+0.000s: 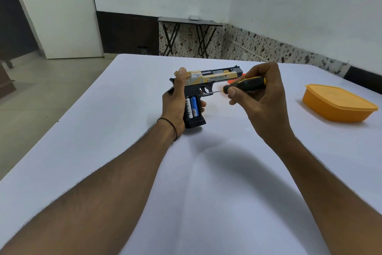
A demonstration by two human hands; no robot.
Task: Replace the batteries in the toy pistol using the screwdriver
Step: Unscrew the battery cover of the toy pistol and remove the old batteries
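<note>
A black and gold toy pistol (215, 78) stands with its grip base on the white table (124, 130), barrel pointing right. My left hand (175, 106) grips its handle from behind. The grip's side compartment is uncovered and shows two batteries (192, 108), one white and one blue. My right hand (262, 97) holds a screwdriver (248, 84) with a black and yellow handle. Its thin metal shaft points left, and its tip lies near the trigger guard at the top front of the grip.
An orange lidded plastic box (339, 103) sits on the table at the right. A small orange object (229, 82) shows partly behind the screwdriver handle. A folding table (189, 22) stands by the far wall, and a white door (57, 11) is at the left.
</note>
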